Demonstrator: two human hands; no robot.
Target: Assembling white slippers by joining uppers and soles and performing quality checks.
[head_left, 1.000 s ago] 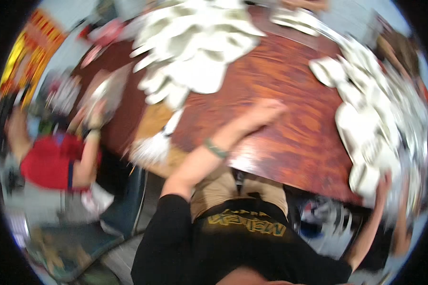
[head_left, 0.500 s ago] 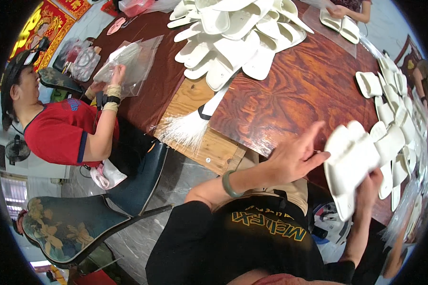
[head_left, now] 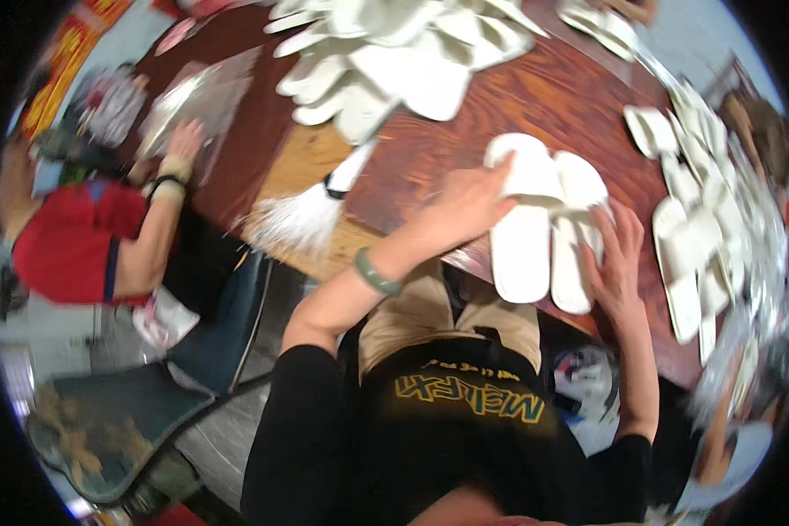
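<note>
A pair of white slide slippers stands side by side, soles down, at the near edge of the wooden table. My left hand [head_left: 466, 207] grips the outer side of the left slipper [head_left: 521, 254] at its strap. A green bangle circles that wrist. On the other side my right hand [head_left: 621, 259] holds the right slipper [head_left: 572, 273], fingers by the strap and thumb lower along the side. Both hands are slightly blurred.
A heap of white slippers [head_left: 386, 61] covers the table's far side, with more slippers [head_left: 693, 219] along the right. White bristles [head_left: 294, 215] hang over the left corner. A co-worker in a red shirt [head_left: 79, 245] handles a clear bag [head_left: 206, 101]. A chair [head_left: 105, 425] stands lower left.
The slippers have come left from the right side onto the table edge, turning from held together to side by side. My left hand now grips one; the view has shifted.
</note>
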